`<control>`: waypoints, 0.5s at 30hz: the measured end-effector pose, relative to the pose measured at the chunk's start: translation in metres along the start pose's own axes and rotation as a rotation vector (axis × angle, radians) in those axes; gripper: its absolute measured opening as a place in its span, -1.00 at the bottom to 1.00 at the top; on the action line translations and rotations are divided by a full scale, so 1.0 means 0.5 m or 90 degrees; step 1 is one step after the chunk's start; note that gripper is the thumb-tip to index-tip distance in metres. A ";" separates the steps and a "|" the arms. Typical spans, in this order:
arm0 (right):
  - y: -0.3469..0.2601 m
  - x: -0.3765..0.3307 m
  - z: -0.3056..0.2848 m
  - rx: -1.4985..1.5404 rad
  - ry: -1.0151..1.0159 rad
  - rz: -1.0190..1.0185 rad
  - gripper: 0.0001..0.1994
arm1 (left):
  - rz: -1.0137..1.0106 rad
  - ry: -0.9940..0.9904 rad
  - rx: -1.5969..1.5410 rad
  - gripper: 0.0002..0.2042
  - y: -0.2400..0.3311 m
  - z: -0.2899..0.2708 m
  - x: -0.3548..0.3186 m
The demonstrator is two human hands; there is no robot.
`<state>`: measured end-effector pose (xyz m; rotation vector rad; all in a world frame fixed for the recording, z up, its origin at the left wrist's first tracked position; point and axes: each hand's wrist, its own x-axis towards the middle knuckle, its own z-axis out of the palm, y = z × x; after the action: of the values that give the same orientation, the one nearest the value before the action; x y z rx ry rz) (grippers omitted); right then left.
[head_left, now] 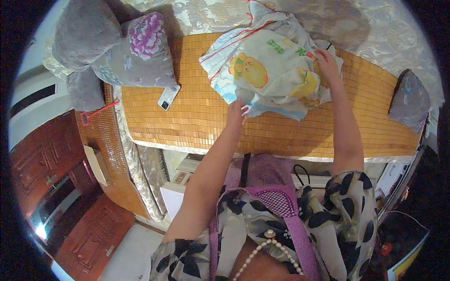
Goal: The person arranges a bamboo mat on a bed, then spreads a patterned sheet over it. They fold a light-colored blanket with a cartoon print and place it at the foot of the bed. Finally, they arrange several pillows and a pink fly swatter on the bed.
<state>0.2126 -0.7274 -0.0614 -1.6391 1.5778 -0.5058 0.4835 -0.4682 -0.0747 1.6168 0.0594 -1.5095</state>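
A bunched white cloth [276, 70] with yellow cartoon chick prints, green marks and light blue patches lies on the bamboo seat mat [187, 119]. A paler layer with red trim [225, 44] spreads out from under it at the upper left. My left hand [237, 111] grips the cloth's near left edge, its fingers partly hidden by the arm and fabric. On the far right side, my right hand [326, 63] is closed on the cloth, with the fingertips pressed into its folds.
Grey cushions, one with a purple flower [146, 36], are piled at the left. Beside them lie a white phone [168, 97] and a red stick-like thing [101, 113]. Another cushion [410, 100] rests at the right end. Red-brown cabinets [91, 234] stand at lower left.
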 end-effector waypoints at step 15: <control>-0.179 -0.034 0.151 -0.383 -0.279 -0.180 -0.51 | 0.235 0.042 0.203 -0.65 0.054 -0.034 -0.127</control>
<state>0.3247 -0.6991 -0.0356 -2.2515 1.2306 0.2190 0.4961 -0.4411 -0.0102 1.8086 -0.4414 -1.2213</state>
